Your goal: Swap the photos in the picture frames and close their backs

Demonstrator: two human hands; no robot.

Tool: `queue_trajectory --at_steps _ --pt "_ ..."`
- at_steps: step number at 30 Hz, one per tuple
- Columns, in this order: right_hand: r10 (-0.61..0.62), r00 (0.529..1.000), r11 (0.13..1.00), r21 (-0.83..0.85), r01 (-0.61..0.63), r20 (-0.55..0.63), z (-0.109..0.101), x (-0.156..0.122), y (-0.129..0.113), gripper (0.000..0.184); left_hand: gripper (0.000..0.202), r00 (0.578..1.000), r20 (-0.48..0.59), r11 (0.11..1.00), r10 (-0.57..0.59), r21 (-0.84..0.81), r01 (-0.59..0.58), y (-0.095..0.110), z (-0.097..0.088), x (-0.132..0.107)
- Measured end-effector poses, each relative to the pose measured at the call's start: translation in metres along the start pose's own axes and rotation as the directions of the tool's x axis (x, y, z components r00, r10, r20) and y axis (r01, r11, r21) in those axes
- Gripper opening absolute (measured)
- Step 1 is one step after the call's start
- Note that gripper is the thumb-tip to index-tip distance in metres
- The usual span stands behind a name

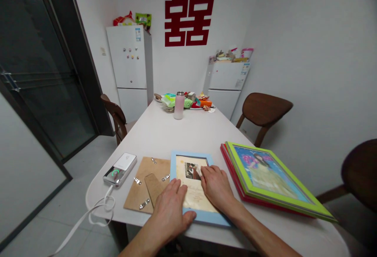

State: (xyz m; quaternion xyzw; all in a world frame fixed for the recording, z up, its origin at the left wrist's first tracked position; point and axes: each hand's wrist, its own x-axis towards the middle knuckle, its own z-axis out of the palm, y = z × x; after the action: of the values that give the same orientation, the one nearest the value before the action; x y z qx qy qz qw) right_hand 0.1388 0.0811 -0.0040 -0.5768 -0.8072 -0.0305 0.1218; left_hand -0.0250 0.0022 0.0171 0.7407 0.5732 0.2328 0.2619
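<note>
Light blue picture frame [206, 217], lying flat on white table [191, 139], with cream printed sheet [196, 196] and small photo [192, 171] inside its opening. Just beside, at left, brown backing board [141, 188], flat, with metal clips [144, 204] upward.

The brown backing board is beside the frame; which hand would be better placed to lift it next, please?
Probably the left hand: it is at the blue picture frame, close to the brown backing board, while the right hand lies farther off, toward the frame's right side.

light even, fairly bright | glass door [48, 48] dim | soft shadow by chair [266, 109] | edges stretched
</note>
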Motion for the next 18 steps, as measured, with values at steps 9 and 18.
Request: queue_trajectory --at_steps 9,18 --pt "-0.218 0.961 0.972 0.126 0.198 0.172 -0.012 -0.022 0.018 0.040 0.035 0.999 0.001 0.997 0.041 0.062 -0.041 0.004 0.003 0.000" --pt "-0.250 0.968 0.922 0.308 0.233 0.017 -0.023 -0.025 -0.021 0.028 0.045 0.996 -0.079 0.996 0.051 0.073 -0.045 -0.018 -0.020 -0.019"
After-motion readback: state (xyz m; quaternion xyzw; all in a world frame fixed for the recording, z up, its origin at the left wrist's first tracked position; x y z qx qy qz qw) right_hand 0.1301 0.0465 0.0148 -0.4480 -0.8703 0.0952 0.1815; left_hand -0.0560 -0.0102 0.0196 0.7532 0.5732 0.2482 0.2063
